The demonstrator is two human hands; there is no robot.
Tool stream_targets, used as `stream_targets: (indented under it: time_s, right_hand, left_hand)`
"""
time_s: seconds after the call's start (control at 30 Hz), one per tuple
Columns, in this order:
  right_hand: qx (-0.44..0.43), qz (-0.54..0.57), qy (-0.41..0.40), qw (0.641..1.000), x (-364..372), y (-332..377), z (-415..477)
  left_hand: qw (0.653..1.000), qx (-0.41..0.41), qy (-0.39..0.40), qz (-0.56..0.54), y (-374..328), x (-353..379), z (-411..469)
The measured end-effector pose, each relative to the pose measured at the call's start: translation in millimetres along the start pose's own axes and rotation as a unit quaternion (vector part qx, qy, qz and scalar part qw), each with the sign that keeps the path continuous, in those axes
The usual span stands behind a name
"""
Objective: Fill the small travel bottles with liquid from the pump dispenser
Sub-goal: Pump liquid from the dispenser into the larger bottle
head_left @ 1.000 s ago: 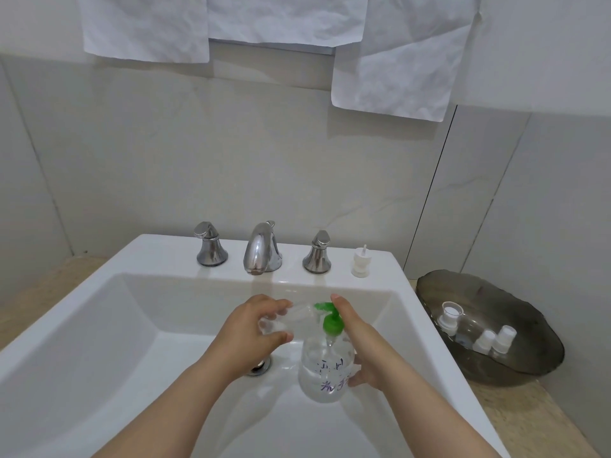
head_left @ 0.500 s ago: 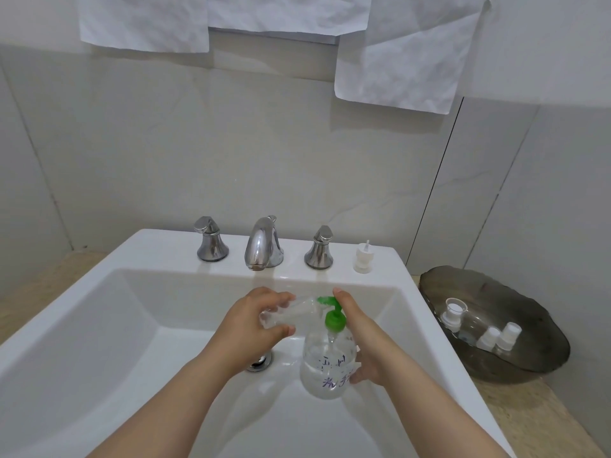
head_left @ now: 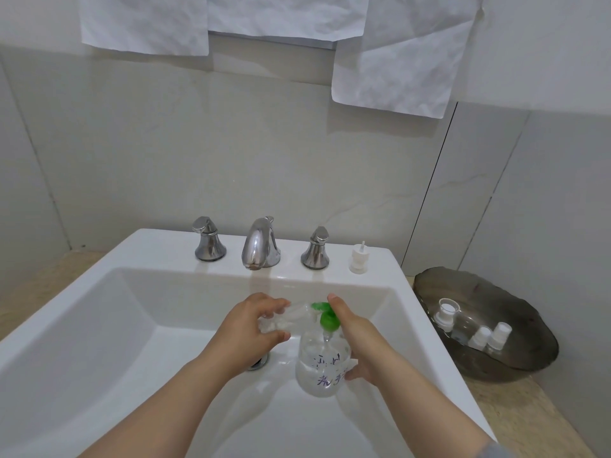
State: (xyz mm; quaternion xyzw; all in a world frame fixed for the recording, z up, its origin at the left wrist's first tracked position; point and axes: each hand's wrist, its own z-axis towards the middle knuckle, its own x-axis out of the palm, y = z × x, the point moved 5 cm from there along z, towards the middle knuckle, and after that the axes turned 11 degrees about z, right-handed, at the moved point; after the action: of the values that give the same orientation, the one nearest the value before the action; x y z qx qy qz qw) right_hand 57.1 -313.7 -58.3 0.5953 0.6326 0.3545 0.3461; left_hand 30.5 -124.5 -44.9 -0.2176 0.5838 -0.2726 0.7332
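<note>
Bottle [head_left: 299, 314] in left hand [head_left: 248, 325]

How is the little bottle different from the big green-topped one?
The pump dispenser is bigger and rounder; the small bottle is slim. The dispenser is upright in the right hand; the small bottle lies sideways in the left hand. The dispenser has a green pump and writing; the small bottle looks plain. Both are clear, held over the sink.

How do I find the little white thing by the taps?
Look along the back ledge of the white sink. Right of the right-hand tap handle stands a white bottle top. Its neighbours are shiny metal; it is plastic with a thin tube poking up.
</note>
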Motion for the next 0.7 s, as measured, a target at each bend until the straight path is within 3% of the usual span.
stream_targets:
  time_s: [0.27, 0.7]
  right_hand:
    - [-0.016, 0.006, -0.024, 1.000, -0.7, 1.1, -2.3]
    - [0.035, 0.046, 0.014, 0.998, -1.7, -3.1, 15.0]
  left_hand:
    - [1.000, -0.002, -0.004, -0.008, -1.2, -0.4, -1.7]
    - [0.998, 0.007, -0.022, -0.054, -3.8, -8.2, 3.0]
